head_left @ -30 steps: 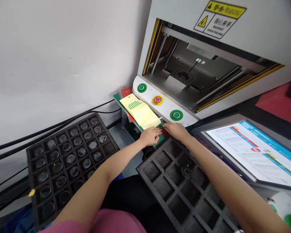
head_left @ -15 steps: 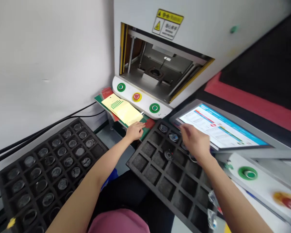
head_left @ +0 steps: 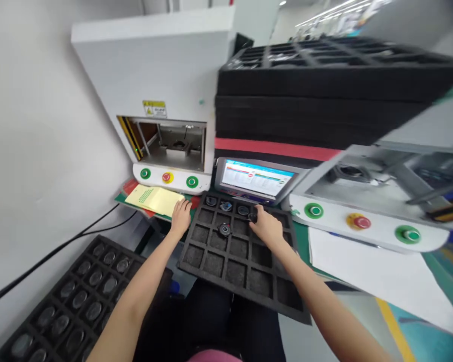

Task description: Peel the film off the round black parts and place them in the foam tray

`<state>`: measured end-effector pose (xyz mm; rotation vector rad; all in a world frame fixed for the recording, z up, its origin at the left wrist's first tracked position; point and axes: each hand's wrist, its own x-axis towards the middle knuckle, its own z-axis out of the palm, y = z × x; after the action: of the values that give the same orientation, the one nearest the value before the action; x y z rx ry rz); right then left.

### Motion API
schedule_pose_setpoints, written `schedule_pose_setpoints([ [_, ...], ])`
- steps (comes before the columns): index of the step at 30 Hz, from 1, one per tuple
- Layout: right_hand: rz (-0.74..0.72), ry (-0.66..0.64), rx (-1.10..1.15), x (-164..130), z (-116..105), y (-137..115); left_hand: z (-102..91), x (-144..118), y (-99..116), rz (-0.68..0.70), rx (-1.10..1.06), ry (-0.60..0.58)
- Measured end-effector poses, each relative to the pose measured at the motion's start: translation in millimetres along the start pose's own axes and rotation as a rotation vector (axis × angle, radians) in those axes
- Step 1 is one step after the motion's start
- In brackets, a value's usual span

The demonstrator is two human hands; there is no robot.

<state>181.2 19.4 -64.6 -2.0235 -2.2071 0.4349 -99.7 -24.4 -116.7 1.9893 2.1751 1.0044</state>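
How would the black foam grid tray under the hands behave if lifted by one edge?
The black foam grid tray looks light and probably flexes. It overhangs the bench, so it may tip. Its small round parts sit loose and might spill.

The yellow warning sticker (head_left: 154, 108) on the white machine (head_left: 151, 75), at eleven o'clock, is too small and blurry to read.

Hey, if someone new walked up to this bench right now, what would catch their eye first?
Probably the black foam tray at centre, where the right hand reaches a small round part at its far edge and the left hand rests beside the yellow sheet. Behind it glows the lit screen.
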Motion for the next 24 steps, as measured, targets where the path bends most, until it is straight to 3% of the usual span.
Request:
schedule_pose_setpoints([
  [3,0.001,-0.006,0.243,6.3,-10.3,1.2,-23.4,5.8,27.1,0.005,-0.006,0.085],
  [6,-0.069,0.015,0.536,1.7,-24.7,6.5,-59.7,8.2,57.1,-0.001,-0.059,0.159],
  [9,-0.242,0.037,0.859,-30.9,-37.7,9.4,-100.0,-3.4,95.5,-0.015,-0.165,0.142],
  [11,-0.367,0.058,1.057,-66.2,-43.4,8.2,-117.6,-21.2,128.6,-0.029,-0.276,0.028],
  [12,-0.417,0.075,1.145,-85.1,-45.4,7.0,-121.6,-31.8,147.1,-0.047,-0.373,-0.068],
  [15,-0.531,0.069,1.494,-133.8,-50.2,2.5,-115.3,-63.4,202.4,-0.283,-1.125,-0.589],
  [17,-0.547,0.007,1.723,-154.6,-53.0,1.2,-103.9,-78.9,231.4,-0.402,-1.416,-0.757],
  [20,-0.512,0.018,1.822,-172.4,-57.4,5.8,-93.3,-89.1,256.9,-0.496,-1.479,-0.717],
  [24,-0.477,0.277,1.688,-189.3,-67.4,17.6,-97.8,-87.3,268.8,-0.378,-1.221,-0.527],
])
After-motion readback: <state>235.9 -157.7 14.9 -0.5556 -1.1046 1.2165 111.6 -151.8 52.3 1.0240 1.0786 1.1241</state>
